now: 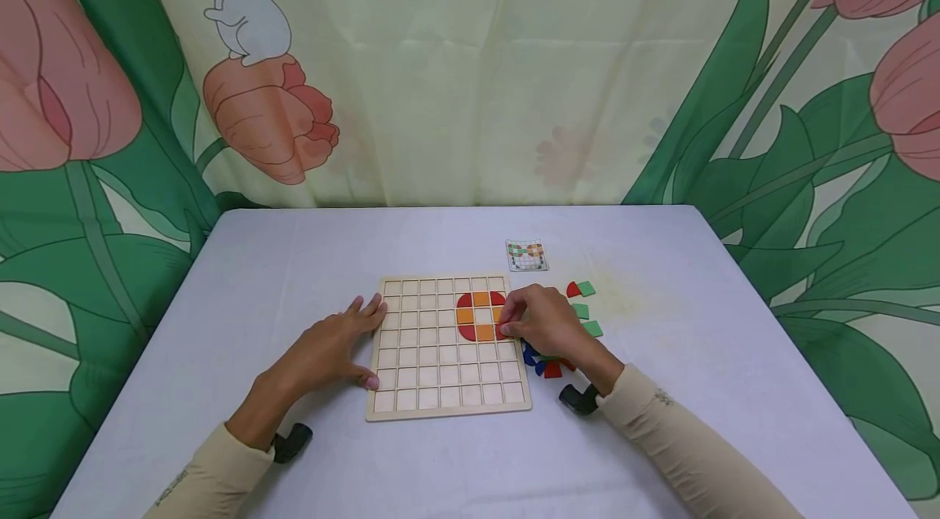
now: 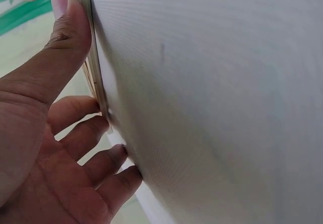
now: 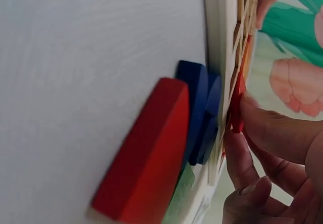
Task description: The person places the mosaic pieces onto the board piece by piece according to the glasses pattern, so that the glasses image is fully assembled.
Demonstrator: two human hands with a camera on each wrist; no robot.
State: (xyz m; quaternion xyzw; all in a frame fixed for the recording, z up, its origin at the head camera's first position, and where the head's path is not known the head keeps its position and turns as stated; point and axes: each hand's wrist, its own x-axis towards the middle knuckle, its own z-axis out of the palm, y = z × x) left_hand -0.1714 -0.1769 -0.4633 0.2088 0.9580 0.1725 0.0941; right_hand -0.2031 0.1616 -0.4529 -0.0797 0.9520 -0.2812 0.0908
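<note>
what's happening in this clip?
A person is filling a wooden grid board with coloured tiles. The left hand rests open against the board's left edge. The right hand pinches a red tile at the ring of red and orange tiles. Loose green tiles, blue tiles and a pattern card lie to the right.

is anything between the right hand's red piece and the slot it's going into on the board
Nothing visible. The right hand already pinches the red piece at the wooden board grid, beside the red-and-orange ring; loose pieces lie off the board.
</note>
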